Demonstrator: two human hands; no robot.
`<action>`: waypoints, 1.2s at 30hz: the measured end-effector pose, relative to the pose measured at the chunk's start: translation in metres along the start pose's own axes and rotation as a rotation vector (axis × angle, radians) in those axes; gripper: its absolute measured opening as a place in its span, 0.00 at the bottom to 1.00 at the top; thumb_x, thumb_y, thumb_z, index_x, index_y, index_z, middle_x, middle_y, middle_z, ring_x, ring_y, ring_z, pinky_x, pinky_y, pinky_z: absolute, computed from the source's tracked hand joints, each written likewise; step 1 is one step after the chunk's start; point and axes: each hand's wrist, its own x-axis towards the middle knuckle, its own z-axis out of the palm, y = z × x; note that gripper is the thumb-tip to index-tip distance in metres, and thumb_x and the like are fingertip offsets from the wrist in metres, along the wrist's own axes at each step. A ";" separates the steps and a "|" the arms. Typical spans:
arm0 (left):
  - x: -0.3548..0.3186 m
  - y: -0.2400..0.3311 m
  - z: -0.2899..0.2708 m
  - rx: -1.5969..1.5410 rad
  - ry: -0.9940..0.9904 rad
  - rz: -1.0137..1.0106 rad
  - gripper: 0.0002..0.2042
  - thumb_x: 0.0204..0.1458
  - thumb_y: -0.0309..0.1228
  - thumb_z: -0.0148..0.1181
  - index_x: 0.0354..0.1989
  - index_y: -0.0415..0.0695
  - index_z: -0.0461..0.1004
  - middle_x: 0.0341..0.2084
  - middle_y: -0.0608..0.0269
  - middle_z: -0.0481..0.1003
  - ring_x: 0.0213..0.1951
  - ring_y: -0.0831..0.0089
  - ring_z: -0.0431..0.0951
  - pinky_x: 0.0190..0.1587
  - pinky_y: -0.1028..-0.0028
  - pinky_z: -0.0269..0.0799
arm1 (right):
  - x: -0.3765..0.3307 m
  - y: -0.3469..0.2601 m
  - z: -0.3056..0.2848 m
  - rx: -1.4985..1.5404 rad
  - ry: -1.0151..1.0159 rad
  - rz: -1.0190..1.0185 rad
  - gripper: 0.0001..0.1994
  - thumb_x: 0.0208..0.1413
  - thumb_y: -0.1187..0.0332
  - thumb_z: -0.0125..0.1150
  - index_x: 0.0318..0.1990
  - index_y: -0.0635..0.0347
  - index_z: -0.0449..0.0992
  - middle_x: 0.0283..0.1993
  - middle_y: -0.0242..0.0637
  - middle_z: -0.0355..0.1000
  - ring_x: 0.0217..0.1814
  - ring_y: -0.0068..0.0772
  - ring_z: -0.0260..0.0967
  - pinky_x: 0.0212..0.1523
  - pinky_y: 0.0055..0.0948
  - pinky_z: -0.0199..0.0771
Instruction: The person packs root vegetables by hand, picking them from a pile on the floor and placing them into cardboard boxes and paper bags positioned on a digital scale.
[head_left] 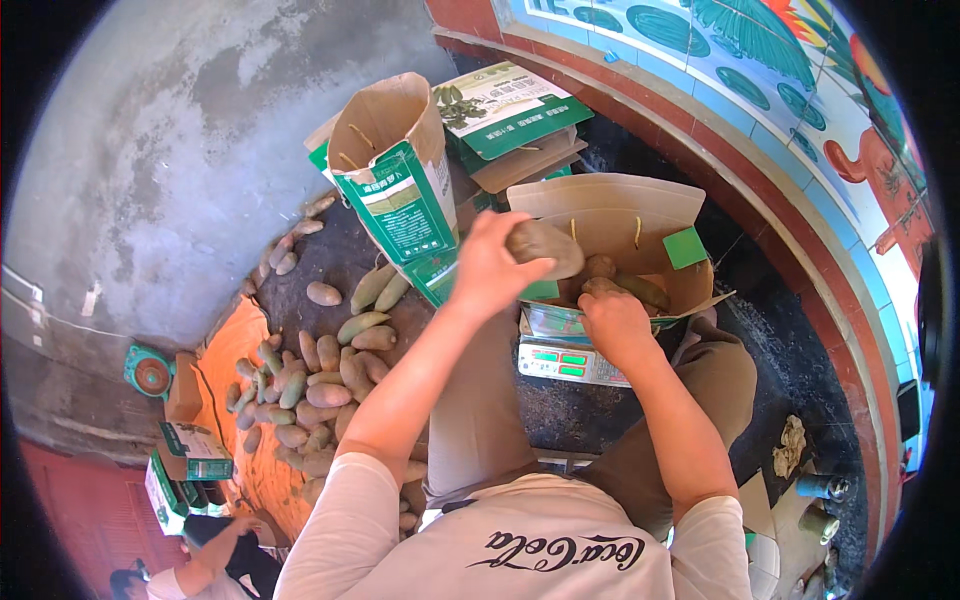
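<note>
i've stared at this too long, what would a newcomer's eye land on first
Probably the heap of brown and greenish tubers, spread on and around an orange sheet at left. Next, the left hand gripping a brown tuber at the left side of an open carton near centre, which appears to sit on a white scale. The brightly painted wall curves across the upper right.

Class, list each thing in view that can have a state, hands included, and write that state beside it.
Scale: on, display lit
Open box above the scale: flaps up, some tubers inside
Tall box: open at the top, contents not visible
Left hand: closed around a held tuber
Right hand: at the tubers in the open box, grip unclear
Orange sheet: spread out
Heap of tubers: loose, unpacked
</note>
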 end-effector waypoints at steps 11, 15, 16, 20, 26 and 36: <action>-0.025 -0.033 -0.014 -0.339 0.136 -0.128 0.16 0.48 0.24 0.60 0.48 0.40 0.72 0.43 0.58 0.71 0.48 0.69 0.72 0.51 0.70 0.69 | -0.002 -0.003 0.001 0.046 -0.089 0.010 0.03 0.48 0.71 0.53 0.29 0.57 0.72 0.30 0.39 0.74 0.34 0.40 0.74 0.35 0.35 0.73; -0.067 -0.096 -0.054 -0.250 0.302 -0.332 0.13 0.49 0.24 0.59 0.45 0.39 0.73 0.42 0.57 0.73 0.45 0.68 0.73 0.50 0.70 0.70 | 0.002 -0.006 -0.006 -0.019 -0.079 0.042 0.03 0.49 0.71 0.53 0.29 0.58 0.73 0.30 0.39 0.73 0.35 0.40 0.73 0.36 0.36 0.72; -0.079 -0.110 -0.058 -0.167 0.321 -0.377 0.13 0.50 0.25 0.59 0.44 0.39 0.73 0.41 0.56 0.74 0.45 0.67 0.74 0.49 0.70 0.70 | 0.002 -0.004 -0.006 -0.007 -0.081 0.038 0.03 0.49 0.70 0.54 0.29 0.58 0.73 0.30 0.40 0.73 0.35 0.41 0.73 0.36 0.37 0.72; -0.165 -0.199 -0.069 0.108 0.197 -0.564 0.12 0.46 0.30 0.62 0.39 0.39 0.75 0.35 0.52 0.76 0.39 0.59 0.76 0.44 0.67 0.71 | 0.004 -0.007 -0.007 0.042 -0.057 0.027 0.05 0.50 0.68 0.55 0.29 0.59 0.72 0.30 0.41 0.73 0.35 0.42 0.73 0.37 0.38 0.72; -0.323 -0.286 -0.068 0.507 -0.313 -1.031 0.18 0.43 0.40 0.63 0.43 0.47 0.75 0.44 0.49 0.73 0.49 0.54 0.72 0.52 0.60 0.67 | 0.009 -0.011 -0.011 0.058 -0.015 0.009 0.06 0.49 0.67 0.58 0.29 0.59 0.71 0.29 0.41 0.71 0.34 0.44 0.72 0.36 0.39 0.71; -0.405 -0.283 -0.070 0.666 -0.439 -1.445 0.41 0.40 0.41 0.69 0.63 0.52 0.53 0.63 0.58 0.53 0.64 0.59 0.53 0.60 0.63 0.62 | 0.009 -0.013 -0.014 0.063 0.010 0.023 0.08 0.45 0.69 0.63 0.28 0.58 0.69 0.28 0.41 0.69 0.33 0.45 0.70 0.34 0.40 0.69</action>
